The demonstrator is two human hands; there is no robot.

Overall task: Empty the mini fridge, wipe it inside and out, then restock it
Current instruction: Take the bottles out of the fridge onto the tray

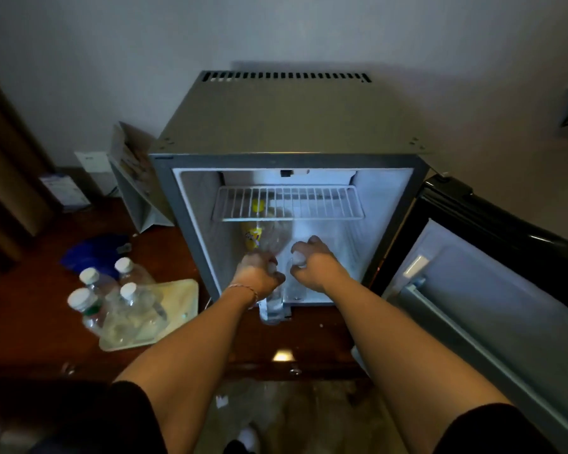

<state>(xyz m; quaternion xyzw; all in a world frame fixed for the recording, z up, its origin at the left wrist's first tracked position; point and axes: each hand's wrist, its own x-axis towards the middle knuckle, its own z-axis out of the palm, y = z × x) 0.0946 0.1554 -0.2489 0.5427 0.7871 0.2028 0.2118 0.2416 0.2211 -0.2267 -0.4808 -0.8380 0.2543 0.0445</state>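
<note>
The grey mini fridge (286,122) stands open on a dark wooden cabinet, its door (479,290) swung to the right. My left hand (259,273) grips the top of a clear water bottle (274,306) at the fridge's front edge. My right hand (312,263) grips another bottle by its white cap (298,258) just inside the opening. Deeper inside lie a clear bottle (276,237) and a yellow-labelled bottle (251,235) under the white wire shelf (287,203).
Several white-capped water bottles (112,296) stand on and beside a pale tray (177,290) left of the fridge. A blue cloth (92,253) lies behind them. A white paper bag (135,191) leans against the fridge's left side. The cabinet's front edge (243,365) runs below.
</note>
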